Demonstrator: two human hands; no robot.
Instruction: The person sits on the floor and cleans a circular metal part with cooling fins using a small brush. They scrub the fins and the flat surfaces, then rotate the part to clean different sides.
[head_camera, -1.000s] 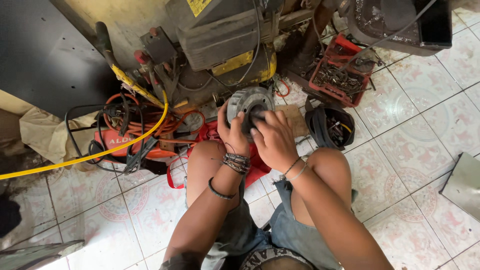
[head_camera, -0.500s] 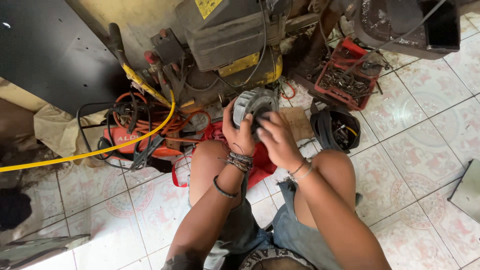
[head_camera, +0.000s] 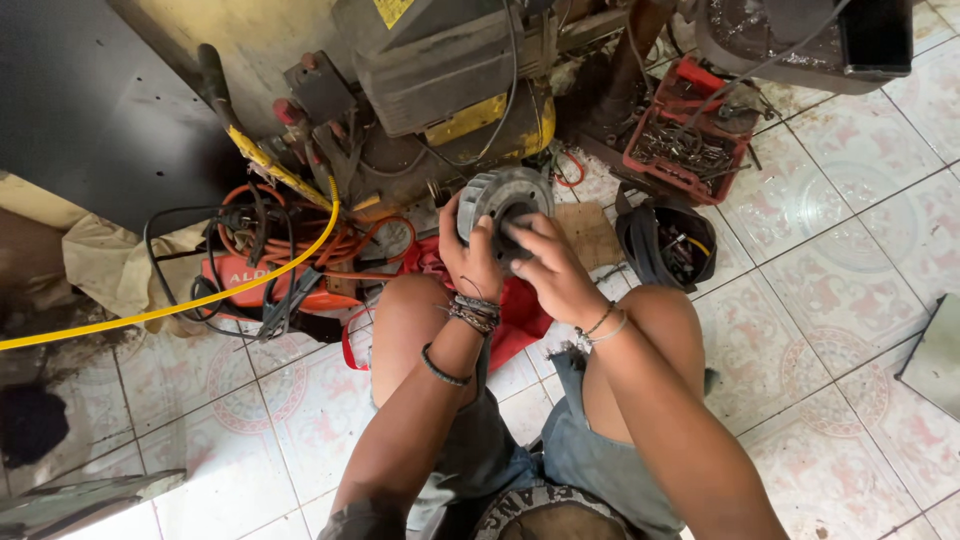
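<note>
Grip, as I read it from the head view: left hand (head_camera: 472, 262) clasps the side of a round grey metal drum part (head_camera: 503, 200), while right hand (head_camera: 552, 272) presses curled fingers into its open centre. I see it held above my knees, over a red cloth (head_camera: 520, 318). Beyond: yellow hose (head_camera: 180, 306), red parts tray (head_camera: 683, 145), black bag (head_camera: 668, 240), tiled floor (head_camera: 830, 330).

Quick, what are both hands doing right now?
Left hand: closed on the round metal part, gripping its left side.
Right hand: resting on the part's front, fingers at its centre hole.
</note>
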